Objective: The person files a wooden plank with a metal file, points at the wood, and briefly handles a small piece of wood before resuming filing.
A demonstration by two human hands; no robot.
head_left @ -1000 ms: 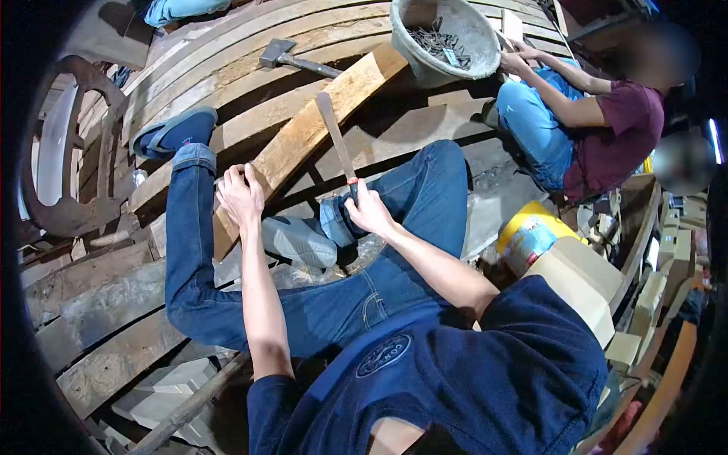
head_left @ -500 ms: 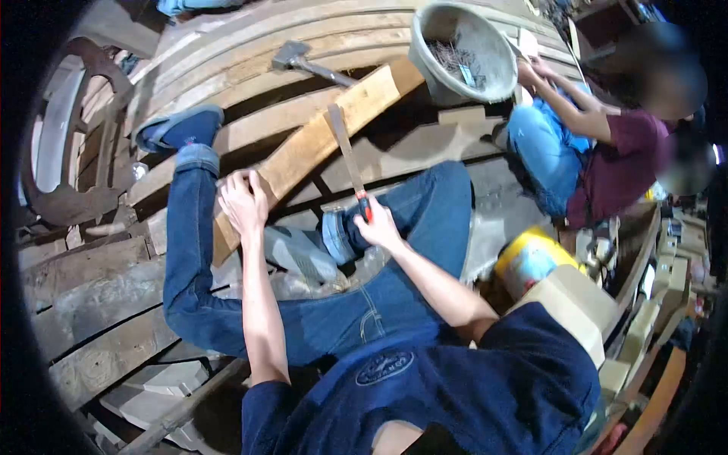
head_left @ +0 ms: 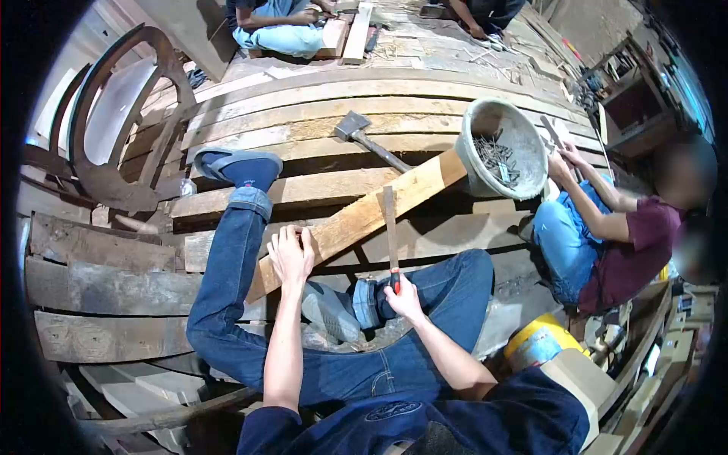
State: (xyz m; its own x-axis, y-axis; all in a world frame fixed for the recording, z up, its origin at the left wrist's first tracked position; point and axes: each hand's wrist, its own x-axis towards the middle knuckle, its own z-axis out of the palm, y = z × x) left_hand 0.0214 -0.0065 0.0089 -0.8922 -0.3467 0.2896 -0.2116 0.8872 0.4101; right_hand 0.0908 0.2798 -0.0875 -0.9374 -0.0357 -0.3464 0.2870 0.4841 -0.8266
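Note:
My left hand [head_left: 291, 255] presses down on the near end of a pale wooden plank [head_left: 364, 216] that lies slantwise across curved boards. Gripped in my right hand [head_left: 402, 296] is a red-handled flat blade tool [head_left: 390, 227], its blade standing upright against the plank's edge. I sit with both legs in jeans under the plank, one foot in a blue shoe [head_left: 241, 165] out on the boards.
A grey bucket of nails [head_left: 502, 148] rests at the plank's far end. A hammer [head_left: 364, 136] lies on the curved boards [head_left: 303, 98]. Another person in a maroon shirt [head_left: 622, 250] sits at right. A wooden wheel frame [head_left: 114, 129] stands at left. More people sit at the back.
The view has tilted upward, showing more of the room. My right hand has brought the blade tool more upright against the plank. My left hand stays on the plank.

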